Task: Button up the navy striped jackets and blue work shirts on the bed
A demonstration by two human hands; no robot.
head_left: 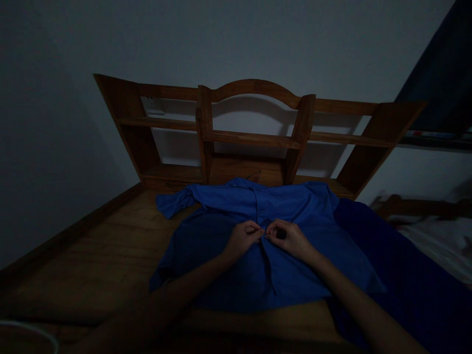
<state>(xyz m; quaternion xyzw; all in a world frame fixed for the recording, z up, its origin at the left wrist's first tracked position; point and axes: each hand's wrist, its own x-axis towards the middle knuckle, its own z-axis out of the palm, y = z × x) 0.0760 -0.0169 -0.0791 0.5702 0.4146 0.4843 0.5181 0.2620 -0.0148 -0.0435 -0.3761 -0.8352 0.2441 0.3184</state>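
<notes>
A blue long-sleeved shirt (221,246) lies spread on the wooden desk, its collar toward the shelf. Down its middle runs the front placket, fastened in the upper part and parted below my hands. My left hand (243,240) pinches the placket edge from the left, thumb and fingertips together. Facing it closely, my right hand (289,238) pinches the other side of the placket. The fingertips almost meet at the shirt's centre line. Any button between them is too small and dark to make out.
Behind the shirt stands a wooden shelf unit (254,140) against the wall. The wooden desk (92,250) extends to the left. Darker blue cloth (391,265) hangs over the right side. A pale rim (33,327) shows at lower left. The room is dim.
</notes>
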